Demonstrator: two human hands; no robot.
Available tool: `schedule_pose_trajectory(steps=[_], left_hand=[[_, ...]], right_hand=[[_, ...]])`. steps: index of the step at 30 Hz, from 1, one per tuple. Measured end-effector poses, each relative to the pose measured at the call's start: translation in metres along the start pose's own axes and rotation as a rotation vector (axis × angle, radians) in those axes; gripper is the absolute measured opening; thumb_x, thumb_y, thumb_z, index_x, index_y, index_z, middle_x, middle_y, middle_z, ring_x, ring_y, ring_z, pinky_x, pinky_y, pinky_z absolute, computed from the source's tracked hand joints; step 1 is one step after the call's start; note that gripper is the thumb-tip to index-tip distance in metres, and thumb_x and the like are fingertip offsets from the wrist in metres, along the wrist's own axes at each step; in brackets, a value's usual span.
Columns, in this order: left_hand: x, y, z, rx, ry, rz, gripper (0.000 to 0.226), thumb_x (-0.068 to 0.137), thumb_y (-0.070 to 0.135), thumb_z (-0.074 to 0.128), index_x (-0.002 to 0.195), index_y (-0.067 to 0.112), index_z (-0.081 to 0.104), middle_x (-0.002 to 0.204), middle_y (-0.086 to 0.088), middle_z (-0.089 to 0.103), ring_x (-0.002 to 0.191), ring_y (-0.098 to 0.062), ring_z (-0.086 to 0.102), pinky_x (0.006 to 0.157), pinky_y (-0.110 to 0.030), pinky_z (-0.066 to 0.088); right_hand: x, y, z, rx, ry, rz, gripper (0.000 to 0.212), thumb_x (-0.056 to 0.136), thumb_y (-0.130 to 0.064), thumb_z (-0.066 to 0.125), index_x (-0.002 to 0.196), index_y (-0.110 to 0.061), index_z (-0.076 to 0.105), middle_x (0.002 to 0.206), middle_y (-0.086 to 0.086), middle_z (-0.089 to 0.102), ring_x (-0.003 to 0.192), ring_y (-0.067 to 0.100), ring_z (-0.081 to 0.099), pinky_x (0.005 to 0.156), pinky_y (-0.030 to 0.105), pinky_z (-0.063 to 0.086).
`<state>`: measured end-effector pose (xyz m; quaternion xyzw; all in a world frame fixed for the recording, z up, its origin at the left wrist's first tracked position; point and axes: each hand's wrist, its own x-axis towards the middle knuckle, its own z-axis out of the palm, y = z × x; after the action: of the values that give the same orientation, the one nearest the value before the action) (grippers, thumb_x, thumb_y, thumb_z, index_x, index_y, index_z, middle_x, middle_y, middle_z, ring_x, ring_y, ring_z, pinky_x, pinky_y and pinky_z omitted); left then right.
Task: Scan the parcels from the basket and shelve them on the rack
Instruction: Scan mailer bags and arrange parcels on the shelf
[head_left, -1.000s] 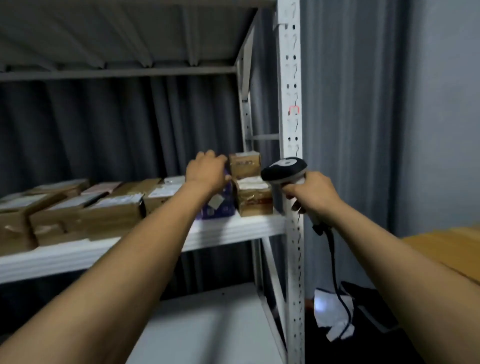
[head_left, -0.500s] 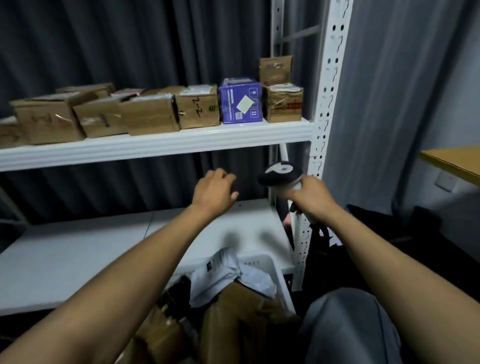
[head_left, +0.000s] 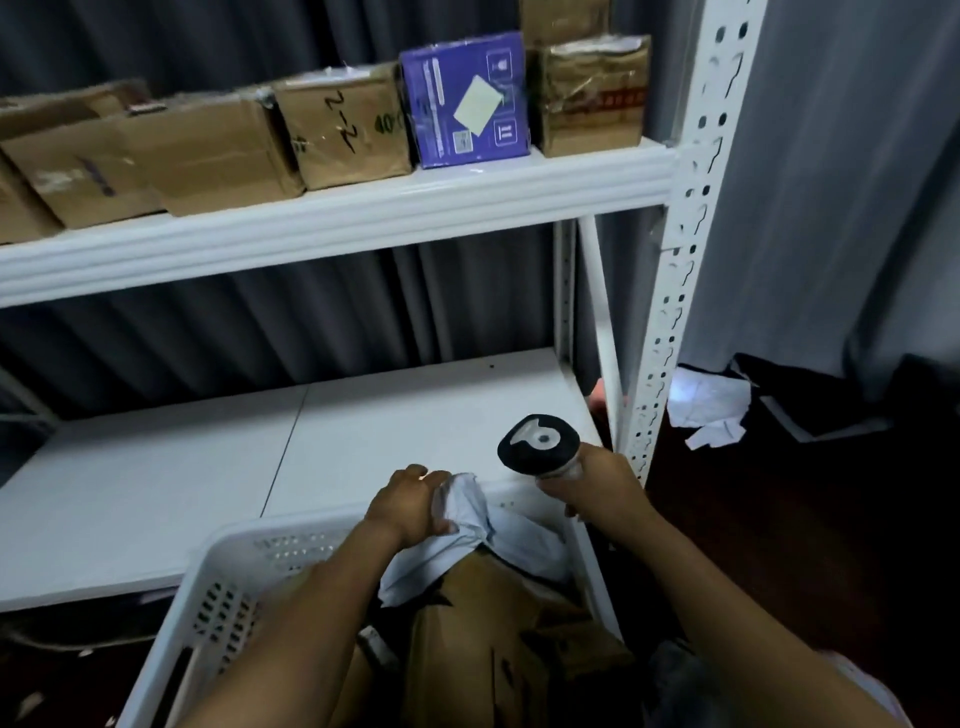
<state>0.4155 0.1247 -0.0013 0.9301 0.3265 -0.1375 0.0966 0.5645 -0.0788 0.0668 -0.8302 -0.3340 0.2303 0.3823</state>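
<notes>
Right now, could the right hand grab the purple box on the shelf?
Probably not: the right hand grips the scanner, so it is full. Nothing blocks the purple box, which stands at the front of the shelf.

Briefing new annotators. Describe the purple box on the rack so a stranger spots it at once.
Find the white rack and its upper shelf, lined with parcels. Second from the right end stands the purple box, between a pen-marked brown carton and a taped brown carton. It is the only parcel there not brown, with a pale tilted label on its front.
</notes>
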Motion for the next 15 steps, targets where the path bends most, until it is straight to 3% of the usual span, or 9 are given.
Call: schedule_pose_trajectory(steps=[3, 5, 8, 11, 15], left_hand=[[0.027, -0.015, 0.026, -0.052, -0.079, 0.009, 0.118, 0.052, 0.074, 0.064, 0.152, 0.031, 0.018, 0.157, -0.007, 0.026, 0.144, -0.028, 0.022, 0.115, -0.037, 0.027], [0.043, -0.022, 0.040, -0.089, -0.121, 0.002, 0.131, 0.041, 0.079, 0.056, 0.153, 0.033, 0.007, 0.160, -0.007, 0.017, 0.147, -0.029, 0.013, 0.118, -0.038, 0.021], [0.049, -0.020, 0.044, -0.094, -0.158, 0.034, 0.127, 0.055, 0.065, 0.072, 0.153, 0.032, -0.002, 0.160, -0.007, 0.017, 0.145, -0.030, 0.017, 0.116, -0.038, 0.023], [0.043, -0.017, 0.044, -0.108, -0.116, 0.063, 0.116, 0.067, 0.048, 0.077, 0.153, 0.031, 0.001, 0.150, -0.007, 0.037, 0.134, -0.029, 0.037, 0.107, -0.034, 0.033], [0.025, -0.012, 0.043, -0.233, 0.014, 0.061, 0.116, 0.063, 0.050, 0.076, 0.154, 0.024, 0.009, 0.142, -0.006, 0.041, 0.128, -0.027, 0.041, 0.105, -0.036, 0.033]], right_hand=[[0.011, 0.010, 0.012, -0.080, -0.039, 0.048, 0.022, 0.085, -0.029, 0.065, 0.086, -0.007, 0.060, 0.085, 0.016, 0.072, 0.081, 0.029, 0.068, 0.074, 0.032, 0.053], [0.017, 0.010, 0.017, -0.023, -0.048, 0.058, 0.024, 0.086, -0.027, 0.065, 0.086, -0.003, 0.061, 0.079, 0.016, 0.071, 0.072, 0.025, 0.067, 0.065, 0.026, 0.049], [0.020, 0.004, 0.020, 0.081, -0.046, 0.061, 0.021, 0.086, -0.023, 0.065, 0.079, -0.005, 0.060, 0.064, 0.009, 0.065, 0.052, 0.014, 0.060, 0.047, 0.013, 0.038], [0.019, 0.000, 0.024, 0.126, -0.050, 0.061, 0.020, 0.086, -0.021, 0.066, 0.079, -0.003, 0.060, 0.062, 0.008, 0.063, 0.051, 0.017, 0.060, 0.052, 0.020, 0.041], [0.020, -0.004, 0.028, 0.129, -0.063, 0.051, 0.023, 0.086, -0.022, 0.066, 0.086, 0.001, 0.063, 0.062, 0.005, 0.063, 0.049, 0.012, 0.059, 0.050, 0.017, 0.040]])
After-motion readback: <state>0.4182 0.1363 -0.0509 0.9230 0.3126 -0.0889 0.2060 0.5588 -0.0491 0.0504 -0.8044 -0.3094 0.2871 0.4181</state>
